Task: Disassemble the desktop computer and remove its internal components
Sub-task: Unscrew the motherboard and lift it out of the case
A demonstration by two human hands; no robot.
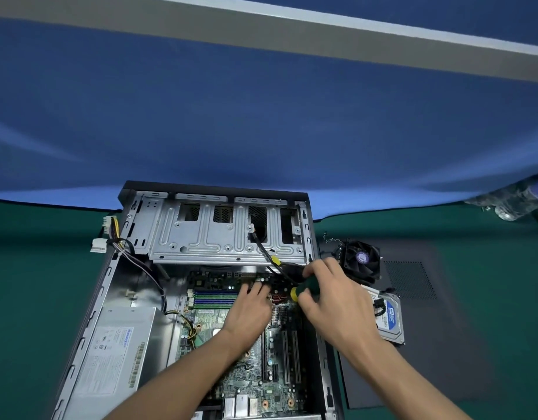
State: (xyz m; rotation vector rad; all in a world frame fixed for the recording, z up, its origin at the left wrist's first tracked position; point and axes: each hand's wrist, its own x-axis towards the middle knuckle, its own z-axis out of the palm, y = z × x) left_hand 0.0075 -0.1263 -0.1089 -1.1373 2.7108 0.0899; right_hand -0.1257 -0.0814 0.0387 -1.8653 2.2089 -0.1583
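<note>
The open desktop case (126,268) lies flat on the green table. Its green motherboard (255,380) is exposed, with RAM sticks (214,299) near the top and a silver power supply (116,356) at the left. My right hand (328,301) grips a green and yellow screwdriver (304,288), whose tip points down-left at the board's upper right part. My left hand (249,310) rests on the board beside the tip, fingers stretched forward. A silver drive cage (219,237) spans the case's far end, with a black cable (266,253) running down from it.
A black cooler fan (362,260) and a blue-labelled hard drive (390,318) lie on the removed black side panel (422,328) right of the case. Loose power connectors (105,234) hang over the case's left edge. Clear plastic bottles (522,201) stand at far right.
</note>
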